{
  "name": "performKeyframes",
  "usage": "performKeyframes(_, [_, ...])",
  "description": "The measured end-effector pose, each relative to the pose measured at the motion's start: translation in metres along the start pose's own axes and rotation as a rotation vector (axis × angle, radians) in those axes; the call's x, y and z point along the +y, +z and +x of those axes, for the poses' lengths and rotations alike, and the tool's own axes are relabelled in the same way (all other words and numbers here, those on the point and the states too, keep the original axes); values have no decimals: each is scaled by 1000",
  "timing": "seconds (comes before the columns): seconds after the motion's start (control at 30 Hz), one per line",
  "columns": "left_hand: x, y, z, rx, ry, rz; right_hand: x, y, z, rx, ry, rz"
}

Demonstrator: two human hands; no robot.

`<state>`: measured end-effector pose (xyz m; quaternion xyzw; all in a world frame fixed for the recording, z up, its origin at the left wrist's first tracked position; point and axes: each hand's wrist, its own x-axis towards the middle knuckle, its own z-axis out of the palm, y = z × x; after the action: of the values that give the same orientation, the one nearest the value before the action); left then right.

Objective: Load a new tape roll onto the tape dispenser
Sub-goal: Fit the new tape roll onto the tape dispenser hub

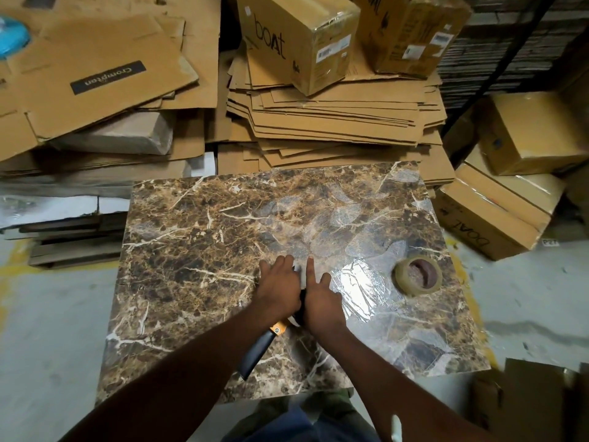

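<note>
Both my hands, left hand [280, 288] and right hand [322, 303], press the tape dispenser [258, 349] mid-frame, fingers spread; brown tape roll [418, 275] lies apart, near the surface [191, 250] right edge.

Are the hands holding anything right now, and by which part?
Both hands, left and right, cover the head end of the black-handled tape dispenser; exact grip hidden. Brown tape roll lies untouched.
</note>
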<state>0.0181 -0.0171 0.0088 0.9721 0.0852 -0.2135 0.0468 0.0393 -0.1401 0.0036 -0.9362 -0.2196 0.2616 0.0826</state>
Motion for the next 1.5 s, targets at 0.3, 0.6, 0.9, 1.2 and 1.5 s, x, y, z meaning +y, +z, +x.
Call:
performKeyframes(0.3, [-10,-26,-1,-73,102,-71,17,-16,2,-12,-37,182])
performKeyframes(0.6, [-2,-47,36,25,276,-290,73,-38,23,81,-170,371])
performKeyframes(0.9, [54,-12,93,-128,254,-235,138,-38,50,186,-57,145])
performKeyframes(1.2, [61,-1,89,20,298,-78,154,-30,41,256,-56,0])
performKeyframes(1.5, [106,-37,110,77,391,-72,186,-64,33,210,-100,-162])
